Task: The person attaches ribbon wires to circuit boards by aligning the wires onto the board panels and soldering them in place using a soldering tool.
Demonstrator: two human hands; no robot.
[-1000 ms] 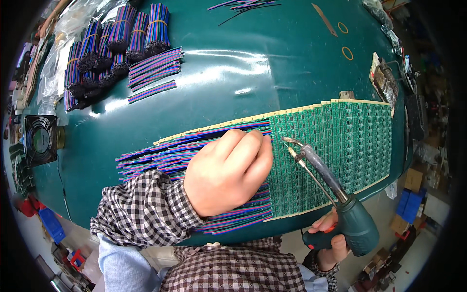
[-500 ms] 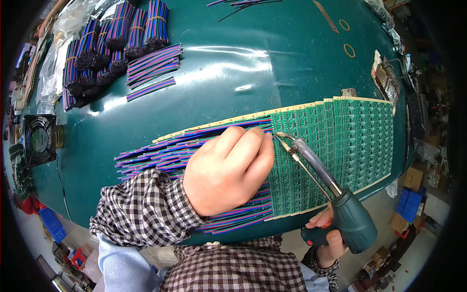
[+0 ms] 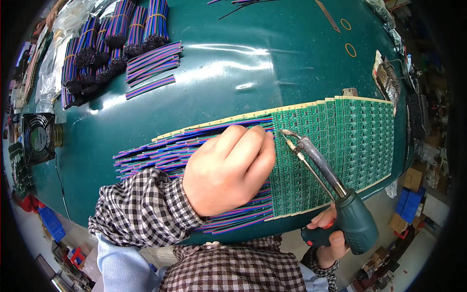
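My left hand (image 3: 228, 170) rests over the rows of striped ribbon wires (image 3: 146, 158), its fingers curled and pinching at the end of a ribbon wire; the fingertips are partly hidden. Beside them lies the sheet of green circuit boards (image 3: 335, 146), where the wire ends meet the boards' left part. In my right hand (image 3: 335, 238) is a dark green soldering gun (image 3: 357, 221), gripped by its handle. A thin solder feed tube runs along its barrel. The bent tip stands just right of my left fingertips, apart from them, over the boards.
Bundles of striped wire (image 3: 119, 24) tied with bands sit at the far left, loose wires (image 3: 153, 63) beside them. A small fan (image 3: 39, 138) stands at the left edge. Rubber bands (image 3: 350, 50), a thin blade (image 3: 328, 16) and a worn metal holder (image 3: 386, 80) lie at far right.
The soldering gun has shifted slightly right, and its tip has drawn away from my left fingertips. My left hand has stayed nearly in place.
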